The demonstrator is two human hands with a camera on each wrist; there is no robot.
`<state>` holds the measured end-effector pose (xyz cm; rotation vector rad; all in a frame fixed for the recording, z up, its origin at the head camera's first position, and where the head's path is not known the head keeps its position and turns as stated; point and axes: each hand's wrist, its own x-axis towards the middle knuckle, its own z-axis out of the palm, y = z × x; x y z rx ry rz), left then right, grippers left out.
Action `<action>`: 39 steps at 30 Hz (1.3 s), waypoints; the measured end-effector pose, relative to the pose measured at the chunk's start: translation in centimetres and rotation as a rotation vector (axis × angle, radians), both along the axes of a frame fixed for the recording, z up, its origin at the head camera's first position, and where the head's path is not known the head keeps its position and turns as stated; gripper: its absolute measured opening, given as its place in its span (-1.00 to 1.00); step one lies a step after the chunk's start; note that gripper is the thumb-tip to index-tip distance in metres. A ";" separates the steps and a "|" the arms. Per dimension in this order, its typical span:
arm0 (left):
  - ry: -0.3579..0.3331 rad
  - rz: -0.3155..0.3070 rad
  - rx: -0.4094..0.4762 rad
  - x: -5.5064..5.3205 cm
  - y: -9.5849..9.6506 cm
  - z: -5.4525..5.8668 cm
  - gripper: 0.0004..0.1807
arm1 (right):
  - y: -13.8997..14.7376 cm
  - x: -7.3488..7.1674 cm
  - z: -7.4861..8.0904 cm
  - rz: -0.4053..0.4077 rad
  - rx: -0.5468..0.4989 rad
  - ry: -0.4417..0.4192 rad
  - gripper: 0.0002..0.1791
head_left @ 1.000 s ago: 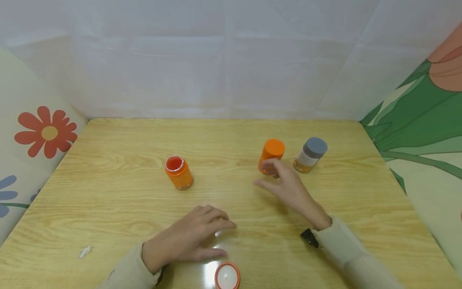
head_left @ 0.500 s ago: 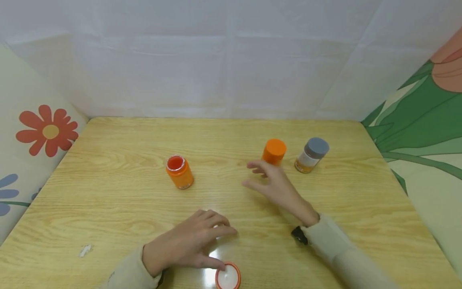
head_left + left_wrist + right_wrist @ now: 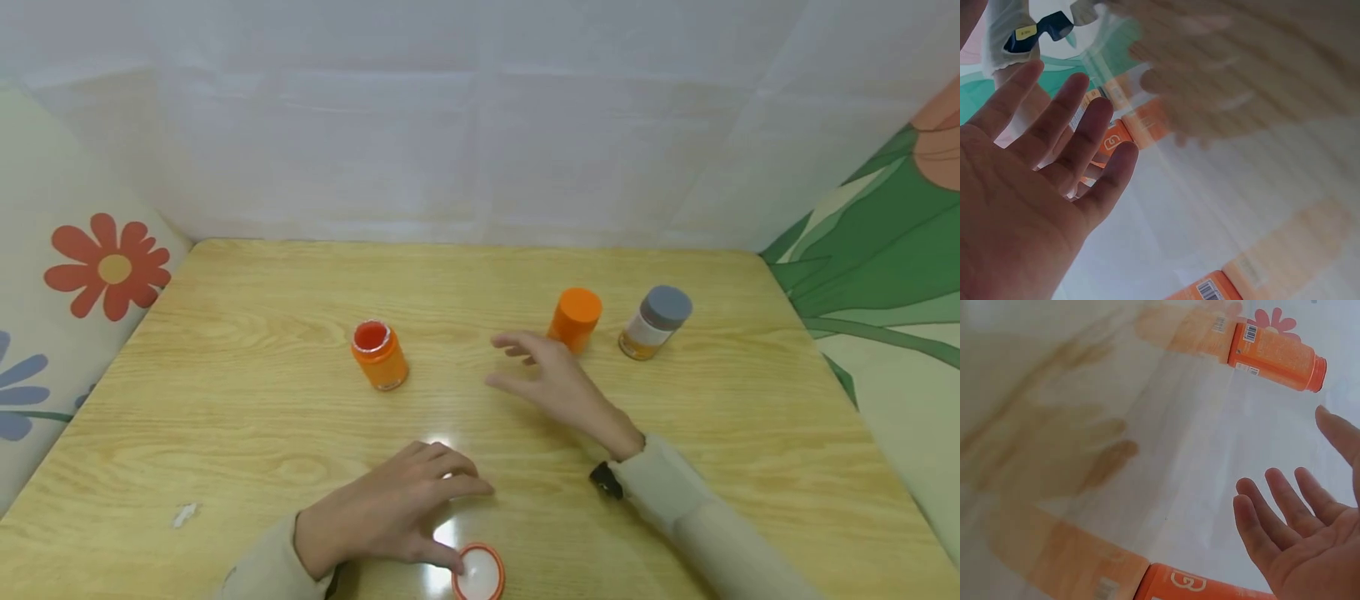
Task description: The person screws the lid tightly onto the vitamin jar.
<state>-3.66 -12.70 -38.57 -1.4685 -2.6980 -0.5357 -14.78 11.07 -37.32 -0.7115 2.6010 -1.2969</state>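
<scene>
An orange jar without its lid (image 3: 382, 360) stands upright on the left half of the table, its red inside showing. An upturned lid (image 3: 480, 573), white inside with an orange rim, lies at the near edge of view. My left hand (image 3: 401, 504) hovers with spread fingers, its thumb tip overlapping the lid's rim in the head view. Farther off, my right hand (image 3: 558, 383) is held over the table with relaxed fingers, holding nothing. Just behind it stands an orange bottle with an orange cap (image 3: 576, 318), its lower part hidden by the hand.
A bottle with a grey cap (image 3: 655, 322) and a white and amber body stands right of the orange one. The wood-patterned table (image 3: 247, 292) ends at a white cloth backdrop (image 3: 480, 150). Flower-printed panels flank both sides. A pale scuff (image 3: 183, 515) marks the table's left.
My right hand has moved left, away from the side of the orange-capped bottle. The left thumb has come down to the lid's rim. Jars and bottles keep their places; the head view shifts slightly.
</scene>
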 end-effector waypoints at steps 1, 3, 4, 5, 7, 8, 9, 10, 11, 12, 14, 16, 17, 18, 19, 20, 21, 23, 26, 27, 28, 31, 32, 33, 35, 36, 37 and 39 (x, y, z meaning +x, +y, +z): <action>0.006 -0.002 0.003 0.0 0.0 0.0 -0.27 | -0.1 0.0 0.0 0.005 -0.003 -0.003 -0.44; 0.022 -0.006 0.009 0.1 -0.1 -0.1 -0.27 | -0.4 -0.1 0.0 0.017 -0.009 -0.008 -0.43; 0.028 -0.008 0.012 0.1 -0.1 -0.1 -0.26 | -0.6 -0.1 0.0 0.024 -0.012 -0.011 -0.43; 0.034 -0.010 0.016 0.1 -0.2 -0.1 -0.26 | -0.7 -0.1 0.0 0.030 -0.012 -0.014 -0.43; 0.041 -0.012 0.021 0.1 -0.3 -0.1 -0.25 | -1.0 -0.2 0.0 0.040 -0.011 -0.019 -0.42; 0.044 -0.013 0.025 0.1 -0.3 -0.1 -0.24 | -1.1 -0.3 0.0 0.044 -0.010 -0.023 -0.42; 0.042 -0.013 0.026 0.1 -0.3 -0.1 -0.23 | -1.2 -0.3 0.0 0.048 -0.009 -0.026 -0.42; 0.038 -0.013 0.027 0.1 -0.3 -0.1 -0.23 | -1.4 -0.4 0.0 0.053 -0.006 -0.028 -0.41; 0.031 -0.013 0.026 0.0 -0.4 -0.1 -0.22 | -1.5 -0.5 0.0 0.057 -0.002 -0.032 -0.40; 0.022 -0.014 0.023 0.0 -0.3 -0.1 -0.22 | -1.6 -0.6 0.0 0.061 -0.002 -0.039 -0.40; 0.000 -0.019 0.014 0.0 -0.3 -0.1 -0.21 | -1.8 -0.7 0.0 0.068 0.000 -0.051 -0.39; -0.022 -0.026 0.005 0.0 -0.3 -0.1 -0.22 | -2.0 -0.8 0.1 0.080 -0.003 -0.060 -0.38; -0.026 -0.030 0.000 0.0 -0.3 -0.1 -0.22 | -2.1 -0.8 0.1 0.083 -0.005 -0.065 -0.38; -0.030 -0.035 -0.006 0.0 -0.3 -0.1 -0.22 | -2.2 -0.9 0.1 0.088 -0.006 -0.066 -0.38; -0.028 -0.039 -0.012 0.0 -0.3 -0.1 -0.22 | -2.3 -0.9 0.1 0.094 -0.007 -0.065 -0.38; -0.025 -0.044 -0.017 0.0 -0.3 -0.1 -0.22 | -2.5 -1.0 0.1 0.100 -0.011 -0.066 -0.38; -0.024 -0.050 -0.021 0.0 -0.3 -0.1 -0.22 | -2.6 -1.0 0.1 0.106 -0.013 -0.063 -0.38; -0.015 -0.062 -0.033 -0.1 -0.3 -0.1 -0.23 | -2.8 -1.1 0.0 0.110 -0.007 -0.056 -0.38; 0.004 -0.079 -0.052 -0.1 -0.2 -0.1 -0.26 | -3.1 -1.2 -0.1 0.111 -0.002 -0.055 -0.38; 0.009 -0.083 -0.057 -0.1 -0.2 -0.1 -0.28 | -3.2 -1.3 -0.1 0.110 0.003 -0.053 -0.39; 0.014 -0.085 -0.063 -0.1 -0.2 0.0 -0.29 | -3.3 -1.3 -0.1 0.110 0.006 -0.052 -0.39; 0.018 -0.088 -0.082 -0.1 -0.1 0.0 -0.31 | -3.5 -1.3 0.0 0.112 0.011 -0.048 -0.39; 0.013 -0.090 -0.089 -0.1 0.0 0.0 -0.31 | -3.6 -1.3 0.0 0.112 0.012 -0.046 -0.39; 0.007 -0.091 -0.097 -0.1 0.0 0.1 -0.31 | -3.7 -1.3 0.1 0.113 0.013 -0.043 -0.39; 0.009 -0.096 -0.114 -0.1 0.2 0.1 -0.30 | -3.8 -1.3 0.1 0.115 0.013 -0.040 -0.39; 0.010 -0.098 -0.119 0.0 0.3 0.1 -0.30 | -3.8 -1.3 0.1 0.116 0.012 -0.039 -0.39; 0.014 -0.101 -0.125 0.0 0.3 0.2 -0.29 | -3.8 -1.3 0.1 0.117 0.010 -0.040 -0.40; 0.030 -0.105 -0.130 0.0 0.4 0.2 -0.30 | -3.9 -1.4 0.0 0.118 0.008 -0.043 -0.40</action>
